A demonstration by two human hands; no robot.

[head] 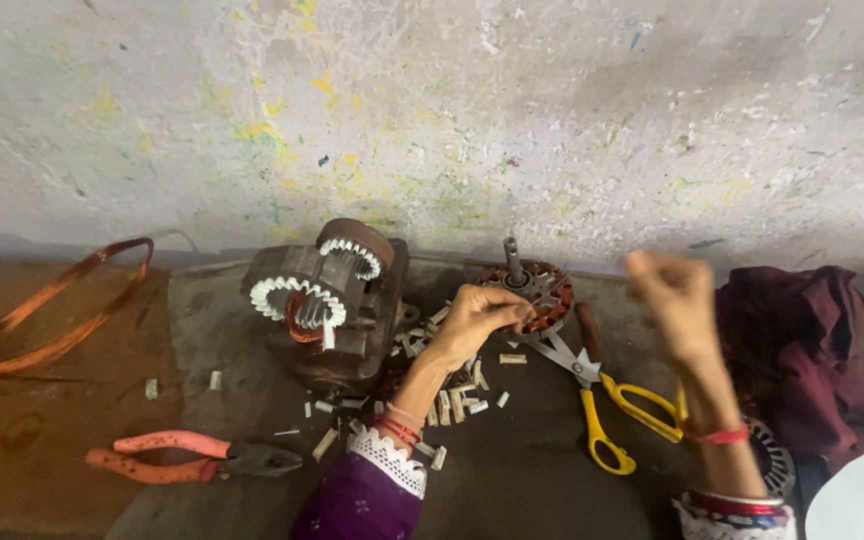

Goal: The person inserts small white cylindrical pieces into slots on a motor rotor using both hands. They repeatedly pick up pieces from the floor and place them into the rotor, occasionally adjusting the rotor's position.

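Note:
My left hand (pixel 472 322) rests its fingers on a round motor stator (pixel 540 290) wound with copper wire, an upright metal shaft rising from its middle. My right hand (pixel 674 292) is raised to the right of the stator, blurred, fingers curled shut; whether it pinches a thin wire cannot be told. Yellow-handled scissors (pixel 602 395) lie between my two forearms. Left of my left hand stands a dark block holding two stators with white insulation strips (pixel 327 290).
Orange-handled pliers (pixel 187 457) lie at the front left. A loop of copper wire (pixel 57 310) lies at the far left. Several small white paper slips (pixel 452 405) litter the dark mat. A maroon cloth (pixel 802 340) is bunched at the right, against the speckled wall.

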